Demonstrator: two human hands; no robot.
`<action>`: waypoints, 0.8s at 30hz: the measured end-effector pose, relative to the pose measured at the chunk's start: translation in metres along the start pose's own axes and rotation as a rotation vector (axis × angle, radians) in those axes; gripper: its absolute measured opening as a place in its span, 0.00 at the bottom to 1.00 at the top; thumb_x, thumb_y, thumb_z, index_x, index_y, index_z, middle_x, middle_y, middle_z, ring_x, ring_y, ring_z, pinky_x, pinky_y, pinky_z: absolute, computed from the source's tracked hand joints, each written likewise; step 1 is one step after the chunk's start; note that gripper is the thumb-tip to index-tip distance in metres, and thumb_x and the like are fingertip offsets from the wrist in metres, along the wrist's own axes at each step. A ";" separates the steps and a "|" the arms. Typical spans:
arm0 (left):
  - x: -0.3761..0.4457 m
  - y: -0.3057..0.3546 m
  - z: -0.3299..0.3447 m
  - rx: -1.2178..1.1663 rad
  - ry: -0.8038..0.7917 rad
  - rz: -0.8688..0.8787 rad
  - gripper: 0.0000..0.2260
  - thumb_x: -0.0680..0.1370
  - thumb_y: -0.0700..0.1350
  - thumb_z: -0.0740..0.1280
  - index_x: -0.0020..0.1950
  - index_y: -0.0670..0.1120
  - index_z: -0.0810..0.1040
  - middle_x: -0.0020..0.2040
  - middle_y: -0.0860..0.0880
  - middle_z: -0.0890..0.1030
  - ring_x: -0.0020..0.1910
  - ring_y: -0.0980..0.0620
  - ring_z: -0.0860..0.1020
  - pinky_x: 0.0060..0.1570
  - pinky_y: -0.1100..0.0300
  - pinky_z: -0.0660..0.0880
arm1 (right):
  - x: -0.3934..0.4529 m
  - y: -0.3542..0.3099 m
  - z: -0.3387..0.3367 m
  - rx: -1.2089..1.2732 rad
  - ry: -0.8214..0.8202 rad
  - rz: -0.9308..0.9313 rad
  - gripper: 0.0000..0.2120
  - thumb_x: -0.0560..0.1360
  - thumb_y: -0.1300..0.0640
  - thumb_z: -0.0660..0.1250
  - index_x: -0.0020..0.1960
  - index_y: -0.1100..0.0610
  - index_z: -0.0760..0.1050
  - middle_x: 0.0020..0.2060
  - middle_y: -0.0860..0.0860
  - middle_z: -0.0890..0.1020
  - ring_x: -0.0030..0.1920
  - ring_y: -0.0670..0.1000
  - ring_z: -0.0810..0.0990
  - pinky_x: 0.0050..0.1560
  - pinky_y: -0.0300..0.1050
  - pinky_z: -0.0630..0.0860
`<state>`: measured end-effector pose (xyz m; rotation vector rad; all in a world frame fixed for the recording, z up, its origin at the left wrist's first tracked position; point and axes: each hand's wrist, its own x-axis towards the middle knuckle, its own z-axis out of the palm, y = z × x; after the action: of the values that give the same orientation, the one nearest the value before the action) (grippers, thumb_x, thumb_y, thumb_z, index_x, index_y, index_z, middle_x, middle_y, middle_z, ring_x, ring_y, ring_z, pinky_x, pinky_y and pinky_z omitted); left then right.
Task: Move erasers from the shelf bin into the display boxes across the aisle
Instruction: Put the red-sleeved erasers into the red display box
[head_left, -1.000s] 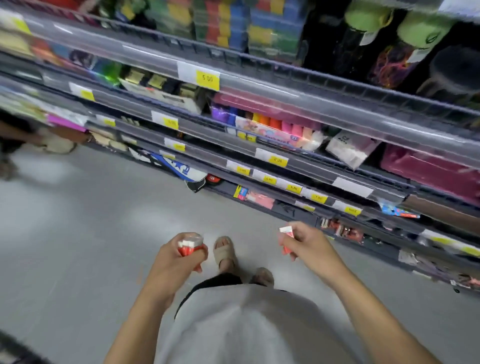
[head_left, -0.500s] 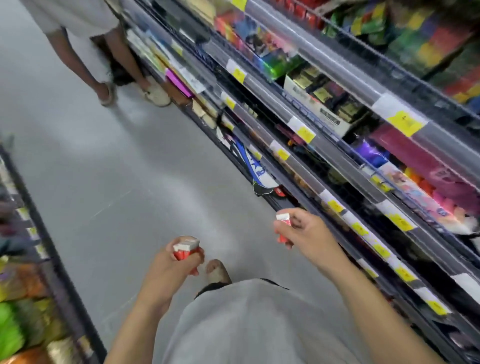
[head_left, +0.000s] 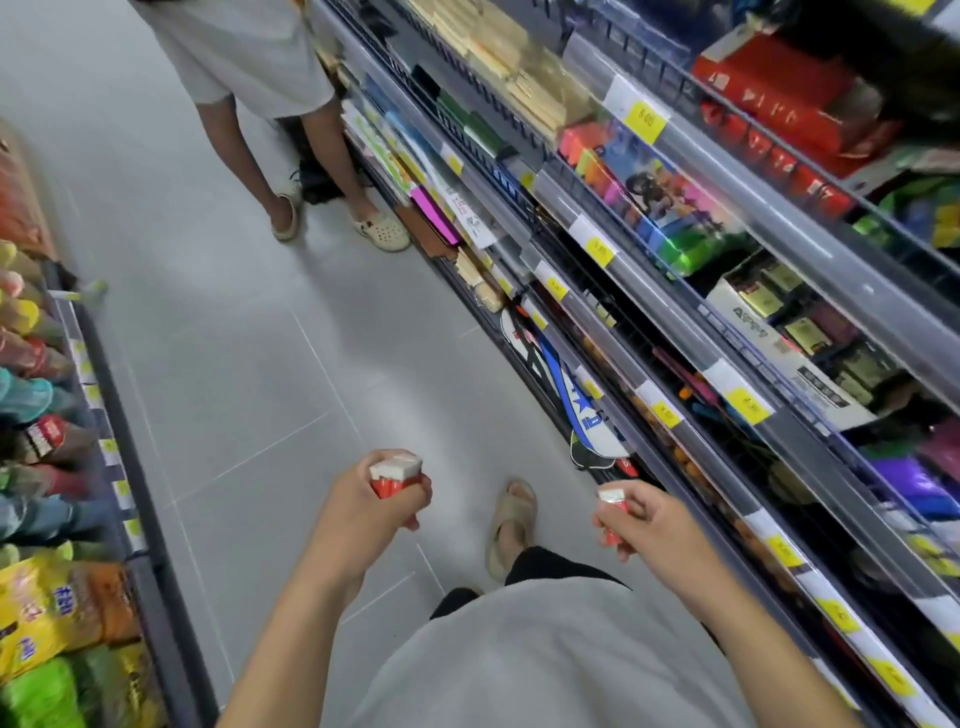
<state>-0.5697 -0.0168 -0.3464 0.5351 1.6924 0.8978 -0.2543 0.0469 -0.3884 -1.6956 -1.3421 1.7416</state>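
My left hand (head_left: 371, 512) grips a small stack of red-and-white erasers (head_left: 395, 474), their white ends sticking up above my fingers. My right hand (head_left: 641, 525) holds another red-and-white eraser (head_left: 613, 500) between curled fingers and thumb. Both hands hang in front of my body over the grey aisle floor. The stationery shelving (head_left: 675, 322) runs along my right. Neither the shelf bin nor the display boxes can be picked out in this view.
A second person (head_left: 249, 78) in light sandals stands up the aisle beside the right shelving. Another shelf unit (head_left: 119, 467) with colourful snack packets lines the left side. A blue-and-white racket bag (head_left: 576, 400) pokes out low on the right. Grey tiled floor (head_left: 249, 332) lies between.
My view has swung left, from facing the right-hand shelving to looking down the aisle; the left shelf and the other person came into sight. Both hands keep their erasers.
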 end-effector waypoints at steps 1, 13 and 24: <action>0.009 0.007 -0.001 -0.001 0.004 -0.002 0.15 0.65 0.44 0.74 0.51 0.49 0.84 0.44 0.45 0.86 0.41 0.50 0.83 0.39 0.58 0.79 | 0.013 -0.008 0.001 0.010 -0.004 0.002 0.03 0.77 0.62 0.69 0.50 0.59 0.80 0.40 0.63 0.82 0.35 0.52 0.79 0.34 0.44 0.75; 0.123 0.092 0.007 0.003 0.090 -0.017 0.21 0.60 0.51 0.75 0.52 0.49 0.83 0.46 0.46 0.86 0.41 0.47 0.83 0.48 0.49 0.80 | 0.180 -0.145 -0.004 -0.022 -0.107 -0.107 0.04 0.78 0.62 0.68 0.52 0.56 0.80 0.42 0.61 0.84 0.37 0.51 0.81 0.36 0.48 0.75; 0.232 0.253 0.013 0.097 -0.124 0.265 0.17 0.60 0.49 0.75 0.48 0.60 0.83 0.44 0.47 0.86 0.38 0.49 0.83 0.39 0.55 0.79 | 0.222 -0.271 -0.011 0.074 0.044 -0.260 0.09 0.79 0.59 0.66 0.58 0.51 0.78 0.41 0.55 0.83 0.38 0.48 0.81 0.40 0.41 0.80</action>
<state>-0.6513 0.3125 -0.2896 0.8784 1.5805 0.9523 -0.3855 0.3588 -0.2946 -1.4398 -1.3906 1.5773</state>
